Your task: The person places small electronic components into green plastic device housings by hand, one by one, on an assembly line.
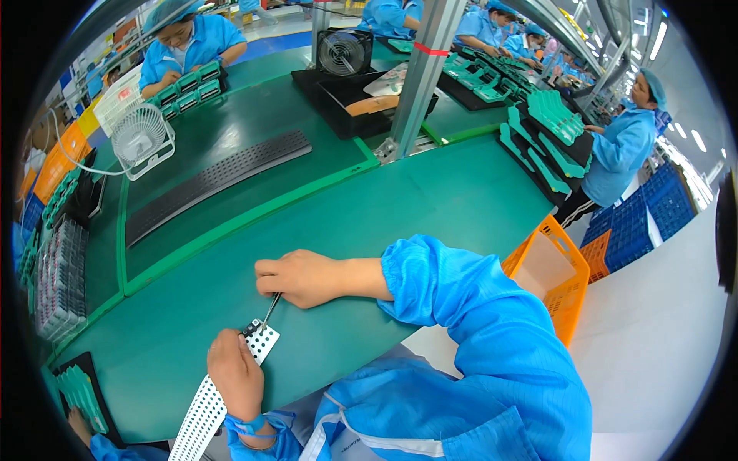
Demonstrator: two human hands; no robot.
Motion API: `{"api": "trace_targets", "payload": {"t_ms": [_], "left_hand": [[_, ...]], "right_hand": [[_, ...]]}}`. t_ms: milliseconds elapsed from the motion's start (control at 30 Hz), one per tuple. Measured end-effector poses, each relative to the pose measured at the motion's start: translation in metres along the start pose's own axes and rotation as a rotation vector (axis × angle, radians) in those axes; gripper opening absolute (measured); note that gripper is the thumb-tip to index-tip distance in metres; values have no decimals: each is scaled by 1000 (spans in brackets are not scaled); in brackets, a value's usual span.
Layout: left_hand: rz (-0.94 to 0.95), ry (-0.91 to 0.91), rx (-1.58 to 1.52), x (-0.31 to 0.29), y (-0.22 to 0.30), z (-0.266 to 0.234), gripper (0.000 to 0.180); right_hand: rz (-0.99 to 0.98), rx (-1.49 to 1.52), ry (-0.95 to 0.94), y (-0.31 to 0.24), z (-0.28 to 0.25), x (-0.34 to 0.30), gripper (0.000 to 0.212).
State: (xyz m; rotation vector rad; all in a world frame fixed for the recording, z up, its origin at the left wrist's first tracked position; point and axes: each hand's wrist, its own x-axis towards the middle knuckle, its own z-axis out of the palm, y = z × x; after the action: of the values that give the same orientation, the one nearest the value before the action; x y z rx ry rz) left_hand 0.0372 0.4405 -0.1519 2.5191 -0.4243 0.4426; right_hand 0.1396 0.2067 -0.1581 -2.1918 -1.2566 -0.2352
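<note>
In my right hand (pixel 304 278), the fingers are closed round a slim pair of metal tweezers (pixel 270 309). Their tips point down at the upper end of a white strip (pixel 201 415) covered in rows of small dark round dots. My left hand (pixel 237 373) grips that strip, which runs down past the table's near edge. A small black piece (pixel 250 329) shows by the left fingertips, at the strip's top end; whether it is held or lies on the strip I cannot tell. Both hands are over the green tabletop (pixel 338 230).
Beyond a green ridge lies a long dark perforated strip (pixel 223 180). A white fan (pixel 141 138) and a black box fan (pixel 344 52) stand farther off. Green boards (pixel 550 127) on black trays sit at right, more (pixel 81 392) at lower left. An orange crate (pixel 565 284) stands beside my right arm. Co-workers are around.
</note>
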Motion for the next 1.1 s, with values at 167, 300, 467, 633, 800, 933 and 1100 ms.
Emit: {"api": "trace_targets", "payload": {"t_ms": [167, 300, 467, 633, 800, 933, 1100], "left_hand": [[-8, -6, -21, 3, 2, -1, 12], [-18, 7, -18, 2, 2, 0, 11], [-16, 23, -25, 1, 3, -1, 11], [-7, 24, -13, 1, 1, 0, 9], [-8, 15, 5, 1, 1, -1, 10], [-24, 16, -26, 1, 1, 0, 12], [-25, 2, -24, 2, 3, 0, 11]], "right_hand": [[51, -15, -64, -3, -4, 0, 20], [66, -3, -72, -3, -4, 0, 20], [48, 0, -68, -3, -4, 1, 18], [58, -15, -76, -3, -2, 1, 20], [54, -31, -66, -4, -3, 2, 21], [54, -45, -65, -4, -3, 1, 20], [42, -46, -42, -2, -2, 0, 19]]}}
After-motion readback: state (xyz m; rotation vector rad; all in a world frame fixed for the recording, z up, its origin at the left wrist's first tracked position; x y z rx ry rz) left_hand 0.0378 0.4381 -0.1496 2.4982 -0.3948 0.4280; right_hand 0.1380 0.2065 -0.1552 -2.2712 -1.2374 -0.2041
